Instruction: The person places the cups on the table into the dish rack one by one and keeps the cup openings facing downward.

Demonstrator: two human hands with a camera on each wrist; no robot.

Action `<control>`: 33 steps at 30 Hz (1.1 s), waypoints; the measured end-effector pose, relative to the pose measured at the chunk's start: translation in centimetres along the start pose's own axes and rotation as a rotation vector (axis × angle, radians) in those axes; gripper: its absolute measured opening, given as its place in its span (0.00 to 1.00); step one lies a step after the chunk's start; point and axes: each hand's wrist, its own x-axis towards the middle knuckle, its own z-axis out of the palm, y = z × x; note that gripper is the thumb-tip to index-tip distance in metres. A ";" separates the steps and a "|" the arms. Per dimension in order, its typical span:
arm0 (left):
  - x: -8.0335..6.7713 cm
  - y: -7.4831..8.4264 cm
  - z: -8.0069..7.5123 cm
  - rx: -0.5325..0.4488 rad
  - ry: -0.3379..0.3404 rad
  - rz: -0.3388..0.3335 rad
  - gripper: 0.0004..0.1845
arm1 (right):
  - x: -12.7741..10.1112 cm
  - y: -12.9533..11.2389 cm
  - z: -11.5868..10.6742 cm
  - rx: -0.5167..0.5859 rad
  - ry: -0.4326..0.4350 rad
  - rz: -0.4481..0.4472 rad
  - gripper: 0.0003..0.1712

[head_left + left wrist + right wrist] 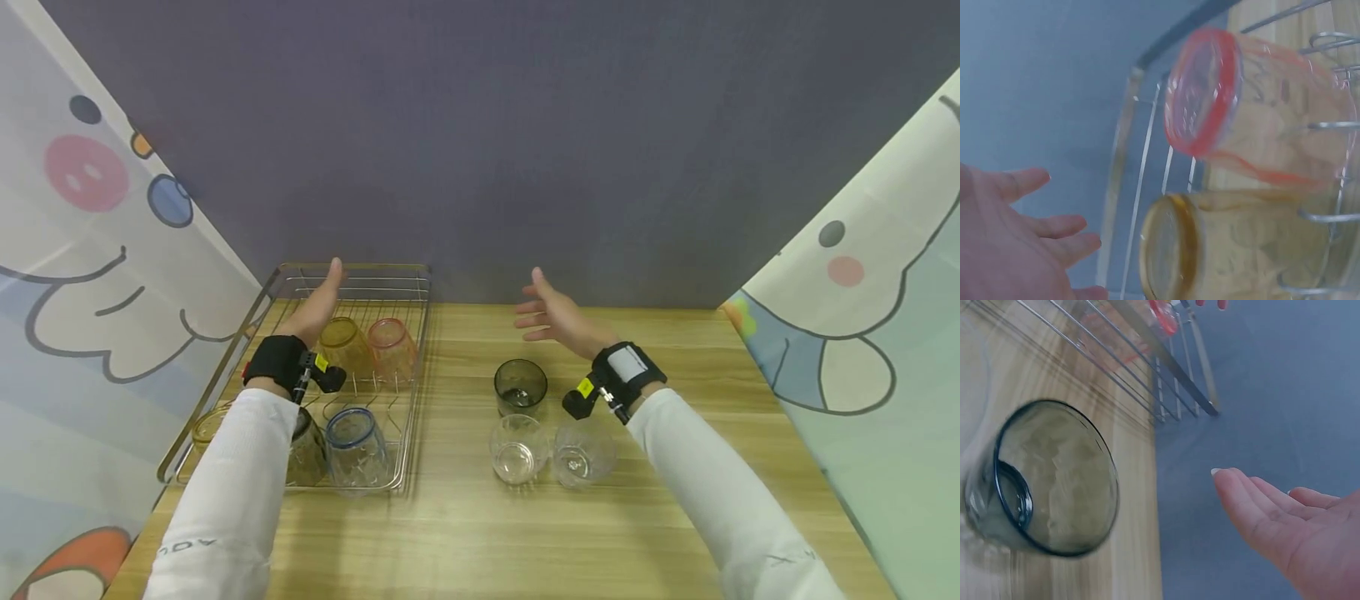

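My left hand (317, 310) hovers over the back of a wire rack, fingers extended and holding nothing. Nearest it are an amber glass (347, 343) and a pink-rimmed glass (393, 348), both upside down in the rack. My right hand (558, 317) is raised above the table with its fingers spread, also holding nothing. Just in front of it stands a dark grey glass (521, 385), mouth up. Two clear glasses, one on the left (517, 450) and one on the right (583, 454), stand nearer to me.
The wire rack (411, 450) sits on the left of the wooden table (465, 542). At its front are a blue-rimmed glass (358, 450), a dark glass (306, 454) and a yellowish glass (206, 427), partly behind my left sleeve. A grey panel (480, 150) rises behind.
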 end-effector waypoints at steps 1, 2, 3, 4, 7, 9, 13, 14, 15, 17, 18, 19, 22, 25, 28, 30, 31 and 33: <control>-0.1 0.2 0.1 0.004 -0.003 0.006 0.45 | -0.3 -0.1 -0.4 0.000 -0.001 -0.006 0.48; -0.2 0.5 0.1 0.005 -0.007 0.013 0.45 | -0.5 -0.1 -0.8 -0.005 -0.002 -0.010 0.48; -0.3 0.7 0.2 0.011 -0.010 0.026 0.45 | -0.9 -0.2 -1.2 -0.012 -0.006 -0.015 0.48; -0.4 0.9 0.3 0.015 -0.015 0.041 0.45 | -1.2 -0.3 -1.5 -0.015 -0.013 -0.018 0.48; -0.8 1.7 0.5 0.034 -0.021 0.087 0.44 | -2.2 -0.5 -2.6 -0.046 -0.033 -0.030 0.49; -1.1 2.2 0.6 0.028 -0.025 0.118 0.44 | -2.9 -0.7 -3.2 -0.082 -0.036 -0.029 0.49; -1.5 3.2 1.0 0.010 -0.038 0.168 0.42 | -4.2 -0.9 -4.3 -0.202 -0.043 -0.013 0.48; -1.6 3.4 1.2 0.009 -0.041 0.179 0.41 | -4.4 -0.9 -4.4 -0.230 -0.050 -0.006 0.48; -1.7 3.6 1.3 0.009 -0.045 0.191 0.41 | -4.7 -0.9 -4.6 -0.258 -0.059 0.003 0.47; -1.8 3.9 1.5 0.018 -0.055 0.211 0.40 | -5.1 -0.8 -4.7 -0.298 -0.085 0.011 0.46; -1.9 4.1 1.7 0.027 -0.061 0.221 0.39 | -5.3 -0.8 -4.7 -0.314 -0.100 0.020 0.45; -1.9 4.2 1.8 0.039 -0.066 0.234 0.38 | -5.6 -0.8 -4.7 -0.335 -0.113 0.030 0.45; -2.0 4.7 2.3 0.092 -0.077 0.274 0.36 | -6.1 -0.7 -4.8 -0.385 -0.146 0.055 0.43; -2.0 5.2 2.9 0.141 -0.089 0.315 0.34 | -6.5 -0.5 -5.0 -0.420 -0.170 0.066 0.42; -1.9 5.7 3.5 0.155 -0.114 0.335 0.33 | -6.8 -0.3 -5.2 -0.432 -0.185 0.070 0.41; -1.9 6.0 3.9 0.172 -0.129 0.348 0.33 | -7.0 -0.3 -5.2 -0.431 -0.186 0.083 0.41; -1.8 6.2 4.2 0.182 -0.137 0.352 0.33 | -7.2 -0.3 -5.2 -0.436 -0.185 0.090 0.41; -1.8 6.6 4.6 0.215 -0.142 0.368 0.33 | -7.5 -0.4 -5.3 -0.444 -0.189 0.094 0.41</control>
